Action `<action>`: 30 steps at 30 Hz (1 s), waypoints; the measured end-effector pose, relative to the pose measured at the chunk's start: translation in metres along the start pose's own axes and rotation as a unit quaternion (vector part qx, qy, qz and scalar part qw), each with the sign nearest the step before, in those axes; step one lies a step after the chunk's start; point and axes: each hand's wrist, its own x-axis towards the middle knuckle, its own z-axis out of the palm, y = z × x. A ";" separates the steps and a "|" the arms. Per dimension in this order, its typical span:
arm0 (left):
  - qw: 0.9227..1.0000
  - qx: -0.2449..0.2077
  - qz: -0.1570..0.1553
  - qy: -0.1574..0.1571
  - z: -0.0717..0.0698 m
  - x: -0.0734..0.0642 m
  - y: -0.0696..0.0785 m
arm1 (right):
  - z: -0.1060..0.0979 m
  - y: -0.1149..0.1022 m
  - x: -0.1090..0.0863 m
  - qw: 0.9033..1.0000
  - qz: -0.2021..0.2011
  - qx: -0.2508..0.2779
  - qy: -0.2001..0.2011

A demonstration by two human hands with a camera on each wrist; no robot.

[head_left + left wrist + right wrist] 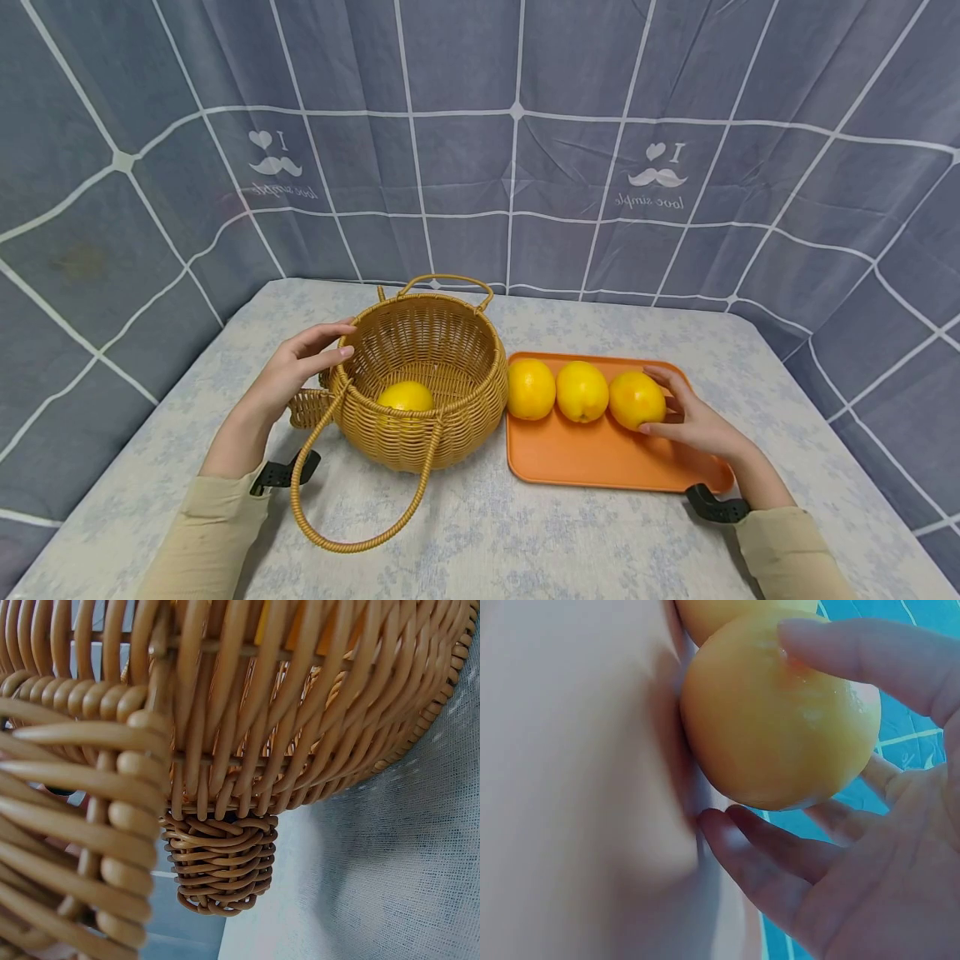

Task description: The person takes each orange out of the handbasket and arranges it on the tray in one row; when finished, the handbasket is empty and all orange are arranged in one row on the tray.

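Observation:
A round wicker basket [420, 433] stands left of centre, with one orange [406, 397] inside. My left hand [288, 367] rests on its left rim, thumb and a finger lying over the edge; the other fingers are hidden. The left wrist view is filled by the basket's woven side [285, 712]. On the orange tray [585, 462], three oranges sit in a row along the back half. My right hand [690, 417] holds the rightmost orange [637, 400], its thumb on the near side and fingers around the far side. The right wrist view shows the thumb touching this orange [772, 727].
One basket handle [352, 546] hangs down toward the table's front; the other handle [450, 277] stands at the back. A small wicker piece [307, 408] sticks out at the basket's left. The tray's left edge meets the basket. A grey-blue checked curtain [465, 167] surrounds the table.

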 end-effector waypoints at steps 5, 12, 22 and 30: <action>1.000 -0.002 0.000 0.000 0.000 0.000 0.000 | 0.001 0.001 0.000 1.000 -0.003 -0.004 -0.001; 1.000 0.001 -0.001 0.000 0.000 0.000 0.001 | -0.003 -0.001 -0.001 1.000 -0.015 -0.002 -0.001; 1.000 -0.002 0.000 0.003 0.000 -0.001 0.000 | -0.015 -0.005 -0.003 1.000 -0.010 0.014 -0.006; 1.000 -0.002 0.001 0.005 0.000 -0.001 0.001 | -0.018 -0.024 0.006 0.999 -0.026 0.024 0.013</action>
